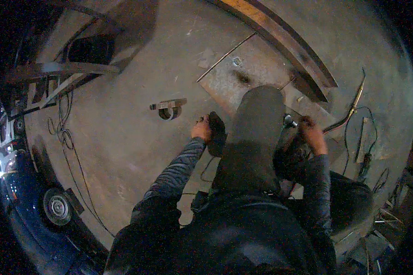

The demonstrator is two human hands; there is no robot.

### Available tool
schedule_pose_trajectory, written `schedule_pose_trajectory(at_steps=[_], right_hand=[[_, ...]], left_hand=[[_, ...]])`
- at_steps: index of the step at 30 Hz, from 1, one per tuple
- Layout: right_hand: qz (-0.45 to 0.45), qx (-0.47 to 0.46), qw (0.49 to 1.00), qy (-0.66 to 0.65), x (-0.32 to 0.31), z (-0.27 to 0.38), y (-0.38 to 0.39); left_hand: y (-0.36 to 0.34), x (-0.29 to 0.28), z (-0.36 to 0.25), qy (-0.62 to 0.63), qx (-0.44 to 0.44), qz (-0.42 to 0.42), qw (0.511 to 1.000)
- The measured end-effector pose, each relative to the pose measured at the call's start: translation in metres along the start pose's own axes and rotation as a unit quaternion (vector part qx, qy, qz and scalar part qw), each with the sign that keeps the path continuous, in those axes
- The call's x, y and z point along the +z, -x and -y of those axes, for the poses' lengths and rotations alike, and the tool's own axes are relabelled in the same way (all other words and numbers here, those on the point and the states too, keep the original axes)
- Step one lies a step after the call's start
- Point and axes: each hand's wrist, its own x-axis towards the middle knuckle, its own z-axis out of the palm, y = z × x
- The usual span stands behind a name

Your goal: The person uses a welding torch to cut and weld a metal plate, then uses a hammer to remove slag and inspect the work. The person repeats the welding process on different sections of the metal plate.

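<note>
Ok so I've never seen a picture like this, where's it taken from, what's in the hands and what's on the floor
There's no machine, just a person's bare hands. The picture comes from a wide fisheye camera worn on the head, looking down, so straight edges bend near the rim. The left hand is at a dark object; I can't tell what it is or whether it's gripped. The right hand is beside a small shiny piece, its grip unclear. On the floor lie a stained metal plate and a ring-shaped metal piece, with a long beam and slim torch-like tool nearby.
</note>
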Motion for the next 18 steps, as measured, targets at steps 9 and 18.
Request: schedule_pose_trajectory(at_steps=[9,18], right_hand=[[-0.250,0.085,0.963,-0.058,-0.256,0.107,0.187],[-0.349,0.119,0.926,-0.085,-0.282,0.045,0.222]], left_hand=[[0.000,0.007,-0.037,0.044,0.038,0.037,0.998],[0.023,-0.034,-0.048,0.000,-0.035,-0.032,0.999]])
